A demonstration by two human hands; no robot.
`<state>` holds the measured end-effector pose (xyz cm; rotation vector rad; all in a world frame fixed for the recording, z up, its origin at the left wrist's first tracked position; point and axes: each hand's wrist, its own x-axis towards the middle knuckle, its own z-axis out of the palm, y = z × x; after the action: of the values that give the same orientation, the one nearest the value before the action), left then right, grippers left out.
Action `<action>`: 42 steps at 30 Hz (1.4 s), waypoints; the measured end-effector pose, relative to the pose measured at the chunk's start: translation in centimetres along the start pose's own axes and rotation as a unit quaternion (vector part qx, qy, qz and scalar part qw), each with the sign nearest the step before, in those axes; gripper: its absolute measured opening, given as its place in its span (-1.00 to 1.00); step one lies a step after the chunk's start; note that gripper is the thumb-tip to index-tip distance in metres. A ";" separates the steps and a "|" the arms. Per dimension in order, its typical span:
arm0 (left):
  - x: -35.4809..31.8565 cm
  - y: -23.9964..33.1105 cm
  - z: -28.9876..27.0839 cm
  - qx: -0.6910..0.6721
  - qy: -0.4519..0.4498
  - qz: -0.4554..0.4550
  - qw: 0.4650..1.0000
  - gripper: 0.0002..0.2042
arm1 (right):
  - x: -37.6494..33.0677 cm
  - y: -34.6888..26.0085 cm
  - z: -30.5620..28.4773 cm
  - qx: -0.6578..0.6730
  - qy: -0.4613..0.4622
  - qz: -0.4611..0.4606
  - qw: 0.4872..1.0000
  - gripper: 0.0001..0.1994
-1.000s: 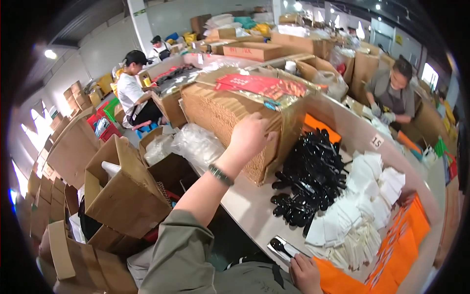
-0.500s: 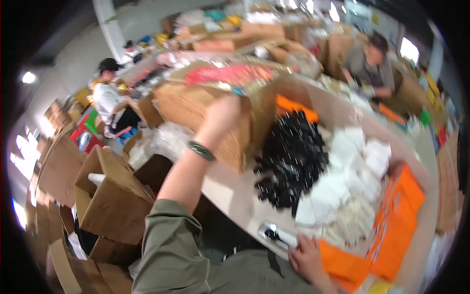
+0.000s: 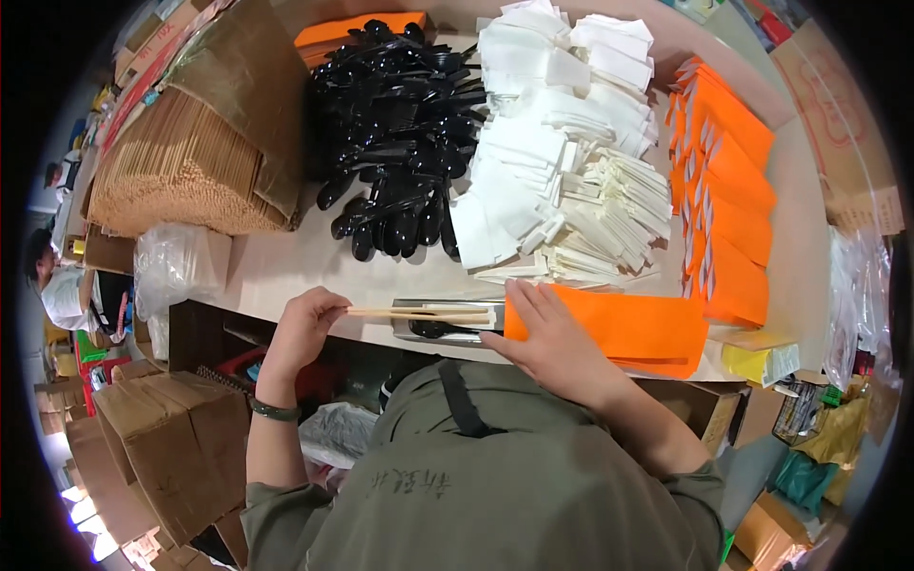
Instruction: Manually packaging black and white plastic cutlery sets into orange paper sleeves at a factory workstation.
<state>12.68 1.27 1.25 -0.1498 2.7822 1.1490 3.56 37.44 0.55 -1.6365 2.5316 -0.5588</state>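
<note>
Between the fingertips of my left hand (image 3: pixel 309 324) are the ends of a pair of wooden chopsticks (image 3: pixel 381 312). They reach rightward over a narrow metal tray (image 3: pixel 407 328) at the table's near edge. A black plastic spoon (image 3: pixel 430 329) and something white and flat lie in that tray. My right hand (image 3: pixel 552 343) grips the near end of an orange paper sleeve (image 3: pixel 628 328) at the tray's right end, its thumb close to the spoon's handle. Whether the chopstick tips reach into the sleeve is hidden.
Beyond the tray lie piles of black spoons (image 3: pixel 400 143) and white napkin packets (image 3: pixel 533 143). Orange sleeves (image 3: pixel 733 190) are stacked at right. At left, a cardboard box (image 3: pixel 238 105) holds many chopsticks (image 3: pixel 176 171). A yellow-and-white box (image 3: pixel 762 360) stands at the near right corner.
My left hand has come back from the chopstick box to the tray, now with chopsticks in it. My right hand stays by the tray and sleeve. The view has turned down toward the table.
</note>
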 end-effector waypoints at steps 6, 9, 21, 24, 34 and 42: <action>2.3 6.4 7.5 -0.011 0.018 0.008 1.000 -0.66 | 1.4 -1.2 3.7 -0.014 0.096 -0.044 0.994 -0.52; 1.9 6.8 8.8 0.097 0.133 -0.028 0.986 -0.51 | 1.8 -2.0 2.0 -0.005 0.053 0.050 0.997 -0.50; 0.9 10.2 8.3 -0.070 0.028 0.060 0.995 -0.32 | 1.4 -0.9 -0.2 0.035 0.069 0.023 0.997 -0.56; 1.2 10.9 7.2 0.237 0.162 0.235 0.929 -0.36 | 2.3 -1.1 -0.2 0.085 0.127 -0.072 0.986 -0.79; 1.8 8.9 7.9 -0.085 -0.149 -0.022 0.985 -0.64 | -4.7 10.1 -8.0 -0.048 0.075 -0.008 0.996 -0.69; 2.6 11.6 12.1 -0.154 -0.301 0.237 0.911 -0.58 | -2.0 1.4 -1.4 -0.008 0.012 0.033 0.999 -0.57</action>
<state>9.47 17.87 0.40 0.7602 2.1178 1.4207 2.86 40.08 1.13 -1.5534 2.6045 -0.5562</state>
